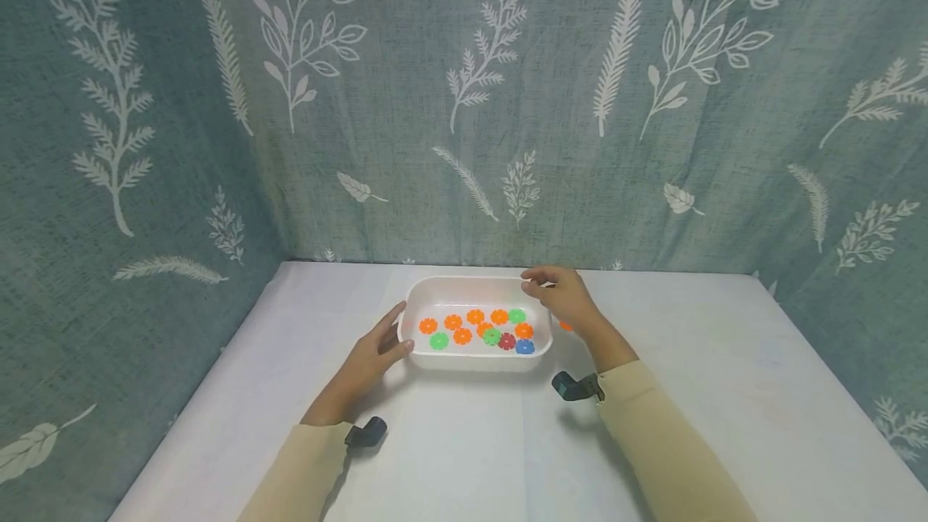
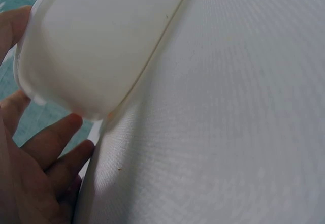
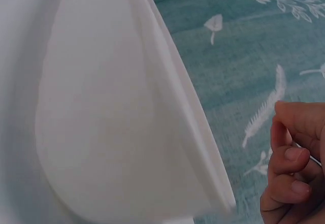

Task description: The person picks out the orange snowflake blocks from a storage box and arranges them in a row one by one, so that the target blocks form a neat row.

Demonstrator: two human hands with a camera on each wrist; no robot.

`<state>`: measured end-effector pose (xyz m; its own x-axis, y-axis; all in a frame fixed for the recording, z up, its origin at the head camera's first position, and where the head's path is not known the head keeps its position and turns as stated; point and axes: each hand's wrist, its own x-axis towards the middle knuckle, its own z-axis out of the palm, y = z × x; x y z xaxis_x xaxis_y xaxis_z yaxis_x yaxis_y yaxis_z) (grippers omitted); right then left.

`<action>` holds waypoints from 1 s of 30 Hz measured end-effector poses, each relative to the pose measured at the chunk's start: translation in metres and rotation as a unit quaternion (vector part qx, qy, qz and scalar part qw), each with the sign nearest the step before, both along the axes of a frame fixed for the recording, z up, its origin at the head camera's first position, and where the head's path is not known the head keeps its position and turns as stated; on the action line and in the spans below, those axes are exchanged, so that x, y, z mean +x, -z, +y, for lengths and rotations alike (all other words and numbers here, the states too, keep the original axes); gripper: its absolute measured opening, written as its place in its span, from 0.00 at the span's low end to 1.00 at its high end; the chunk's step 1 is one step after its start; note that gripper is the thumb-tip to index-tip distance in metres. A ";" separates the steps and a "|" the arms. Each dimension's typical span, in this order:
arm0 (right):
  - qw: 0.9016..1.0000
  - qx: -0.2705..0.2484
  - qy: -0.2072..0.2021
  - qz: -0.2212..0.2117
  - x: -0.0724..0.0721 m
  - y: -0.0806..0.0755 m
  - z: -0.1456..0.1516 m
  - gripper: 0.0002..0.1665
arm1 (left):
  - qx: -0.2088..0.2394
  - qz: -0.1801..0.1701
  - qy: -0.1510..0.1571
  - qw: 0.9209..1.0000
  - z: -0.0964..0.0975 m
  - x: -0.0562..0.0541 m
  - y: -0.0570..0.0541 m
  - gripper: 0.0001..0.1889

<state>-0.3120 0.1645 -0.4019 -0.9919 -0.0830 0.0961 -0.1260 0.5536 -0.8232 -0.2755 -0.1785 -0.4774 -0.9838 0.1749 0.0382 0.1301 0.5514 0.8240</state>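
A white plastic tray (image 1: 464,362) with rounded corners stands on the table, holding several small notched discs: orange discs (image 1: 462,336), green discs (image 1: 438,341), a red disc (image 1: 507,341) and a blue disc (image 1: 525,347). My left hand (image 1: 377,351) grips the tray's left end, thumb at the front rim and fingers along the side. Over the tray's back right corner is my right hand (image 1: 560,295). Its fingers are curled, thumb and forefinger tips close together, and nothing shows between them in the right wrist view. Beside the right wrist lies another orange disc (image 1: 566,326), partly hidden.
The white table (image 1: 696,393) extends on both sides of the tray. Behind it and at the sides hangs a green curtain (image 1: 406,143) with white leaf patterns. A small dark camera (image 1: 575,387) sits on the right wrist, another camera (image 1: 367,432) on the left.
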 end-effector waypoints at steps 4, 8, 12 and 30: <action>1.000 -0.015 0.006 -0.004 -0.002 -0.003 -0.013 0.18 | -0.002 -0.001 -0.005 1.000 0.000 -0.001 0.000 0.41; 0.999 -0.044 0.005 -0.006 -0.005 -0.003 -0.026 0.17 | -0.003 -0.003 -0.008 1.000 0.000 -0.001 0.000 0.41; 0.998 -0.056 -0.026 -0.002 -0.008 0.000 -0.039 0.17 | -0.002 -0.001 -0.009 1.000 0.000 0.000 0.002 0.41; 0.992 0.005 -0.120 0.022 -0.015 0.016 -0.095 0.15 | 0.016 -0.008 -0.008 1.000 -0.001 0.000 0.003 0.41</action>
